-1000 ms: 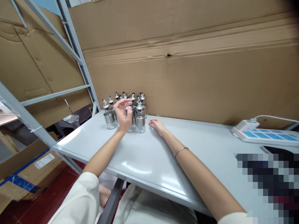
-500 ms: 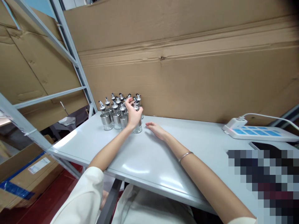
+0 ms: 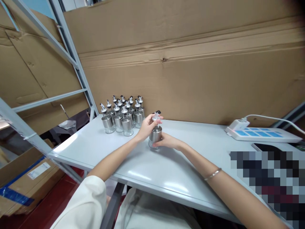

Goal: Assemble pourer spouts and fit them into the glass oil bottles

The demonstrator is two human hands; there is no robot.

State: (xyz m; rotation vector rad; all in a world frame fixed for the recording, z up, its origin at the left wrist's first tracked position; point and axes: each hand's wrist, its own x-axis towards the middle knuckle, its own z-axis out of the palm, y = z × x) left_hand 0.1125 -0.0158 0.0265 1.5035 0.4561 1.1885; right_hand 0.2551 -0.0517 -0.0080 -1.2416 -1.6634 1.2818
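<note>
An oil bottle (image 3: 156,135) with a steel sleeve, clear glass base and pour spout is upright at the middle of the table, between my hands. My left hand (image 3: 148,126) has its fingers closed around the spout cap at the top. Lower down, my right hand (image 3: 166,141) grips the bottle's body from the right, and the fingers behind it are partly hidden. To the left, several matching oil bottles (image 3: 127,124) stand grouped close together, their black-tipped spouts up.
The white table (image 3: 114,149) runs along a tall cardboard sheet (image 3: 186,82). At the right lie a power strip (image 3: 262,135) with a plugged-in charger (image 3: 240,125), and a dark phone (image 3: 267,147). A grey metal frame (image 3: 78,70) borders the left; a cardboard box (image 3: 30,181) sits below.
One bottle has moved from the group's right edge rightward and closer to me, with my left hand at its top. My right hand has closed on its body.
</note>
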